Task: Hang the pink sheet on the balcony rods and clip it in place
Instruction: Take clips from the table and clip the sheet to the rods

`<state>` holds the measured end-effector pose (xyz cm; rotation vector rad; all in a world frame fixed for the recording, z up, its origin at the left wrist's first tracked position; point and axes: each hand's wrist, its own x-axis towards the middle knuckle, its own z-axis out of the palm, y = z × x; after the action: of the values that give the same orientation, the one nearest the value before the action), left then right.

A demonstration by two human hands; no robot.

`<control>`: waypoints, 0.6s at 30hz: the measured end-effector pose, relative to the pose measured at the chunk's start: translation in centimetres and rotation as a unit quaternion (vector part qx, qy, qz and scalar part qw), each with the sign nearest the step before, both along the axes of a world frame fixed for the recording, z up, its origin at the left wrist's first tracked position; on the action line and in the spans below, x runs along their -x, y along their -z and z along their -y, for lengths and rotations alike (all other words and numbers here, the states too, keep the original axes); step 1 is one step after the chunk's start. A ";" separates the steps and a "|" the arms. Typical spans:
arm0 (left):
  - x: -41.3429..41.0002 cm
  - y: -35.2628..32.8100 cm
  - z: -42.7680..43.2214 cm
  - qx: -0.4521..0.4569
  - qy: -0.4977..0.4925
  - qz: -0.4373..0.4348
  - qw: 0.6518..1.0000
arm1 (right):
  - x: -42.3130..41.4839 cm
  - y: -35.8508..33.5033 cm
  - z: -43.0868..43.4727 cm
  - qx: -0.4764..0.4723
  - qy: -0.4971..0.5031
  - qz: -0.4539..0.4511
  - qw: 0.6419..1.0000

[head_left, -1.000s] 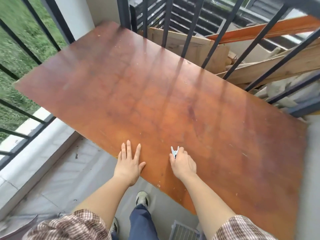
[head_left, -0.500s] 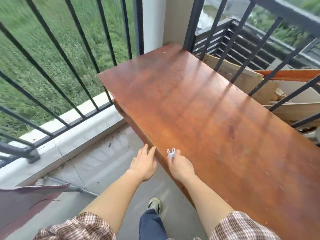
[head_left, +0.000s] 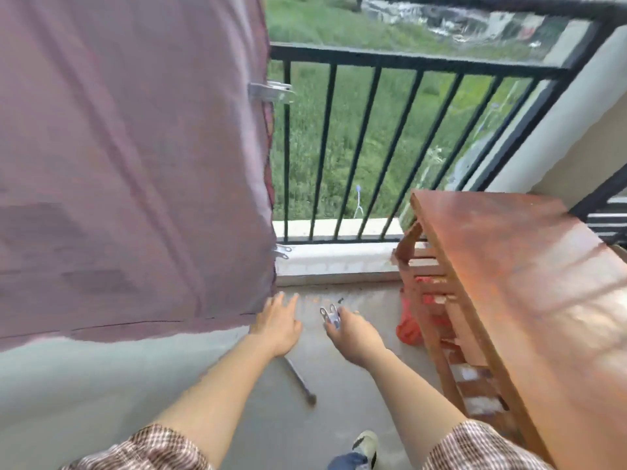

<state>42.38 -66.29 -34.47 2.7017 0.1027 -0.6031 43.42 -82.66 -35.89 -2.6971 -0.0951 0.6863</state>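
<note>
Concrete balcony floor [head_left: 101, 385], black railing [head_left: 373, 59] behind. Pink sheet [head_left: 129, 164] hangs up-left of the fingers, with a fitted clip [head_left: 271, 91] on its right edge. Left hand [head_left: 276, 329]: fingers straight, slightly spread, tips just beside the sheet's lower right corner; contact cannot be told. Right hand [head_left: 353, 335]: fingers pinch a loose clip [head_left: 329, 315]. Wooden table [head_left: 509, 266] stands further right.
</note>
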 end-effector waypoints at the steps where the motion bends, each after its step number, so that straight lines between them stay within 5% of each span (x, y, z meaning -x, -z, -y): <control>1: 1.1 -0.4 -3.1 0.012 -0.030 0.010 0.999 | 0.2 -0.3 -3.1 0.001 -0.029 -0.001 1.000; 8: 9.4 -2.4 -23.4 -0.020 -0.211 0.042 0.976 | 2.4 -3.0 -24.7 -0.005 -0.237 0.058 0.970; 12: 14.0 -4.0 -33.3 -0.046 -0.300 0.065 0.950 | 3.0 -4.2 -36.4 0.023 -0.401 0.090 0.912; 18: 19.5 -6.3 -48.2 -0.074 -0.390 0.103 0.912 | 5.4 -7.7 -53.5 -0.021 -0.471 0.106 0.875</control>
<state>22.93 -18.11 -28.12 2.5252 1.1384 -0.0624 38.05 -29.15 -28.20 -2.5485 -1.5242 0.5875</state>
